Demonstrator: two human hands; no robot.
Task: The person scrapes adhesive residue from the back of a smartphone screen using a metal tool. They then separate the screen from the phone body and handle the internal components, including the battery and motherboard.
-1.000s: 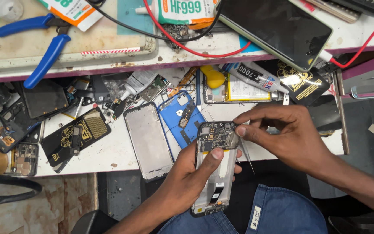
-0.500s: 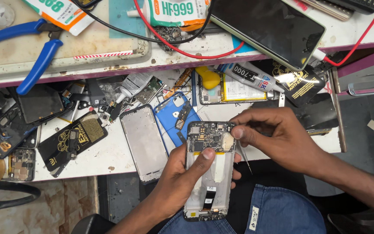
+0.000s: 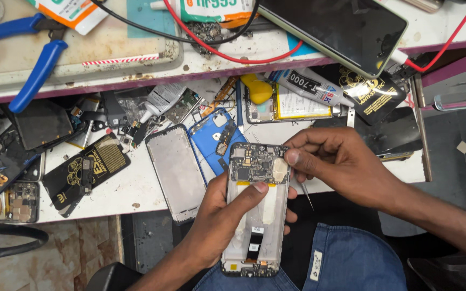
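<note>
While left hand (image 3: 227,215) grips opened phone (image 3: 255,210)

blue-handled pliers (image 3: 31,56) lie on the stained white desk (image 3: 125,191). red wire (image 3: 227,51) and black wire (image 3: 136,24) cross it. the opened phone (image 3: 256,210) shows a dark circuit board with silver shields above a white tray. black-and-gold anti-static bag (image 3: 84,170); blue back cover (image 3: 219,140); yellow pry pick (image 3: 258,91); blue jeans (image 3: 346,264).

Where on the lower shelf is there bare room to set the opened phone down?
Bare white shelf lies between the black anti-static bag and the empty phone frame, running to the front edge. The left end is crowded with phone parts, the back with the glue tube.
</note>
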